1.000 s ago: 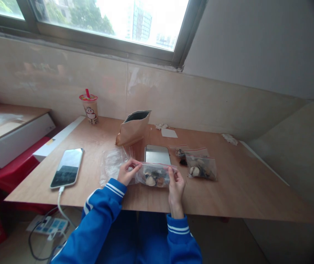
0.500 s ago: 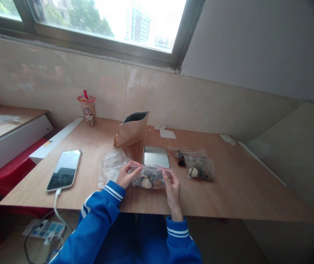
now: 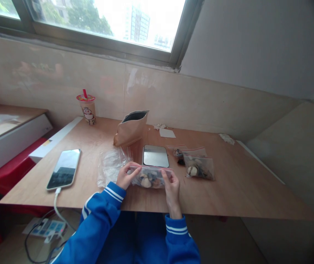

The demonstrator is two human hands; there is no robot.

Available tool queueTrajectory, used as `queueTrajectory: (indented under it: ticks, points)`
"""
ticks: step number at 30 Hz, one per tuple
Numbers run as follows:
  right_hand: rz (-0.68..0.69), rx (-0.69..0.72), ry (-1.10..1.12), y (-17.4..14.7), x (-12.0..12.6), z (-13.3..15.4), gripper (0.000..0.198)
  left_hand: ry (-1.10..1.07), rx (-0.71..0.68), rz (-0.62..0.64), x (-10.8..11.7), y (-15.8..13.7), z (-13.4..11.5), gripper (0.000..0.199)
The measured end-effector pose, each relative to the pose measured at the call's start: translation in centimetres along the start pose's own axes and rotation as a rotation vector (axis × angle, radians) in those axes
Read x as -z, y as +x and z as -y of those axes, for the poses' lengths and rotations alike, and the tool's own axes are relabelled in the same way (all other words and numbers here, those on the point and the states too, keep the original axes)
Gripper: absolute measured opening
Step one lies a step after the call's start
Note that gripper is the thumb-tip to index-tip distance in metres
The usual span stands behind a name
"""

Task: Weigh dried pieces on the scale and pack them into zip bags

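Note:
A clear zip bag (image 3: 151,179) with a reddish top strip lies at the table's near edge, pale and dark dried pieces inside it. My left hand (image 3: 126,176) pinches the left end of its top strip. At the right end, my right hand (image 3: 171,184) grips the same strip between thumb and fingers. Just beyond the bag is a flat scale (image 3: 156,156) with a silver top. Loose clear plastic bags (image 3: 108,167) lie left of my left hand. Right of my right hand rest filled zip bags (image 3: 199,168), with similar pieces in them.
A brown paper pouch (image 3: 131,128) stands open behind the scale. Further left are a drink cup (image 3: 88,110) with a red straw and a phone (image 3: 64,169) on a white cable (image 3: 58,205). A white card (image 3: 167,133) and crumpled tissue (image 3: 226,138) lie near the wall.
The top strip of the held bag was wavy and slightly gaping; now it looks straighter and flatter. Both hands keep nearly the same place, and the view has shifted slightly.

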State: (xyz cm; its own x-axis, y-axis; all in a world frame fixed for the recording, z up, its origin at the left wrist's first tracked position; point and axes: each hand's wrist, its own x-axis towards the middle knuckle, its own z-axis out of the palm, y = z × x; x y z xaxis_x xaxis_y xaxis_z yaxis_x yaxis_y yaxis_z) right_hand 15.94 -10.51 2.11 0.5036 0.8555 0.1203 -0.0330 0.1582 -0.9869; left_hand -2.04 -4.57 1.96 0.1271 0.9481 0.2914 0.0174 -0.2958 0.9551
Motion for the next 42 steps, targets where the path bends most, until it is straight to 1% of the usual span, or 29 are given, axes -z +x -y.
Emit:
queueTrajectory:
  ticks: [3,5,8,14,19,23,25,27,29,31,33,36,42]
  points:
    - [0.083,0.008,0.063,-0.1,0.2,-0.1,0.039,-0.098,0.075,0.100,-0.1,0.0,0.1,0.031]
    - [0.133,-0.006,0.067,-0.1,0.3,-0.3,0.039,-0.142,0.097,0.115,-0.2,0.1,0.1,0.034]
    - [0.130,-0.014,0.020,-0.1,0.1,-0.4,0.033,-0.153,0.099,0.100,-0.4,0.1,-0.1,0.032]
    - [0.119,0.078,-0.036,0.0,-0.2,-0.2,0.025,-0.131,0.093,0.087,-0.5,-0.1,-0.2,0.028]
    - [0.083,0.117,-0.059,-0.1,-0.3,-0.1,0.024,-0.028,0.049,0.018,-0.7,-0.3,0.0,0.026]
    - [0.078,0.106,-0.025,-0.1,-0.4,-0.4,0.023,-0.029,0.056,-0.040,-1.2,-0.4,-0.2,0.026]
    - [0.084,0.080,-0.014,0.0,-0.3,-0.4,0.024,-0.084,0.072,-0.018,-1.3,-0.4,-0.5,0.028]
    - [0.099,0.052,-0.005,-0.1,-0.3,-0.2,0.026,-0.159,0.110,0.043,-1.3,-0.3,-0.7,0.031]
    - [0.149,0.028,0.003,-0.1,-0.4,0.0,0.028,-0.213,0.163,0.109,-1.3,-0.2,-0.9,0.035]
    - [0.209,0.027,0.002,-0.2,-0.5,0.4,0.026,-0.238,0.204,0.138,-1.4,-0.2,-0.9,0.037]
    - [0.246,0.039,-0.013,-0.3,-0.7,0.6,0.023,-0.250,0.219,0.127,-1.4,-0.2,-0.7,0.037]
    - [0.247,0.060,-0.038,-0.3,-0.8,0.6,0.020,-0.247,0.211,0.104,-1.5,-0.3,-0.5,0.036]
    - [0.168,0.105,-0.046,-0.4,-1.2,-0.1,0.019,-0.180,0.171,0.036,-1.4,-0.5,-0.8,0.032]
